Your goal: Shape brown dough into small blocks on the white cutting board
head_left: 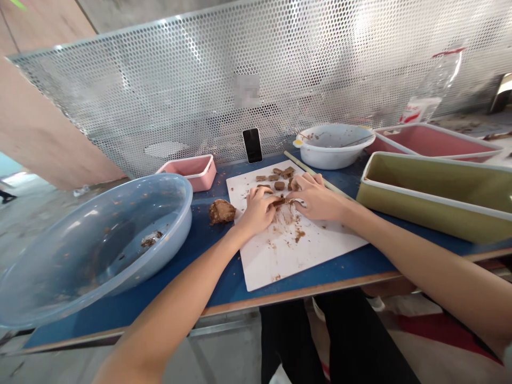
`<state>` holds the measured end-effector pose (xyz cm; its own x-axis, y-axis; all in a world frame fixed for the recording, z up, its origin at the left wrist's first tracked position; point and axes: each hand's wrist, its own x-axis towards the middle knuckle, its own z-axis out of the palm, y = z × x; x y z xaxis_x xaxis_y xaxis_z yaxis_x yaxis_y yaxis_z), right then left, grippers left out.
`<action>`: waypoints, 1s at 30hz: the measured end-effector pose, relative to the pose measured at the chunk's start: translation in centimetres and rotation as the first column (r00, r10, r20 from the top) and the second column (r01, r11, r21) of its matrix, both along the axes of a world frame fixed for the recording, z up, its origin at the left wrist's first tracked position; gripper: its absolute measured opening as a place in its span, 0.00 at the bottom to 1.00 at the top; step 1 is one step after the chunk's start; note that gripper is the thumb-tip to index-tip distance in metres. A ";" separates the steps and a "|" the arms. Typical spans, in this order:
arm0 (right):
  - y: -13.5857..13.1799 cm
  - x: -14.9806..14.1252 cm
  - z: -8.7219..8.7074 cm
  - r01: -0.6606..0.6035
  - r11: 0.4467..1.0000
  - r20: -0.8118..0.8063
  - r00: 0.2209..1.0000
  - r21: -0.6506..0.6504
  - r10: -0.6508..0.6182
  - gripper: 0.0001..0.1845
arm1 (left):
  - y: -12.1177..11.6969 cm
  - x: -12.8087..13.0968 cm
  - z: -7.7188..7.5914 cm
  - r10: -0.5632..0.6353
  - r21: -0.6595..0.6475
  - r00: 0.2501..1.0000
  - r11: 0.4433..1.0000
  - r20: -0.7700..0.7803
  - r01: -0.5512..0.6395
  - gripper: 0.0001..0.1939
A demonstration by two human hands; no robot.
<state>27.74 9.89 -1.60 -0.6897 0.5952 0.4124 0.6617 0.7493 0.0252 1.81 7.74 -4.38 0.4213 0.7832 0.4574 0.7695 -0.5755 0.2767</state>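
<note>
My left hand (261, 210) and my right hand (314, 198) meet over a white board (256, 266). Their fingertips close on a small piece of brown clay (280, 201) between them, partly hidden by the fingers. Just beyond the hands lie several small brown clay pieces (279, 185), some block-shaped. Crumbs and smears of clay (299, 234) mark the board in front of the fingers. A larger rough lump of clay (222, 212) sits left of my left hand, by the board's edge.
On the blue table stand a large blue basin (176, 213) at left, a pink box (206, 173), a propped phone (252, 145) and a white basin (332, 157). A pale stick (298, 161) lies beside the board. Right are a green trough (432, 200), pink tray (448, 140) and plastic bottle (434, 88).
</note>
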 end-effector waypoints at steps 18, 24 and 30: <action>0.0 -0.1 0.1 -0.008 0.999 -0.034 0.999 -0.039 0.006 0.15 | 0.2 -0.2 -0.2 0.011 0.005 1.000 1.000 0.010 -0.011 0.23; 0.1 0.0 -0.1 -0.014 0.999 -0.021 1.000 -0.029 0.013 0.15 | 0.2 -0.1 -0.3 0.006 0.005 1.000 1.000 0.004 -0.006 0.22; 0.3 0.1 -0.3 -0.022 1.000 -0.028 0.999 -0.013 0.021 0.16 | 0.1 0.0 -0.2 0.009 -0.006 1.000 1.000 0.007 -0.009 0.23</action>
<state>27.80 10.16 -1.92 -0.6908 0.5858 0.4239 0.6457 0.7636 -0.0030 1.83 7.88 -4.55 0.4113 0.7895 0.4557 0.7728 -0.5671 0.2849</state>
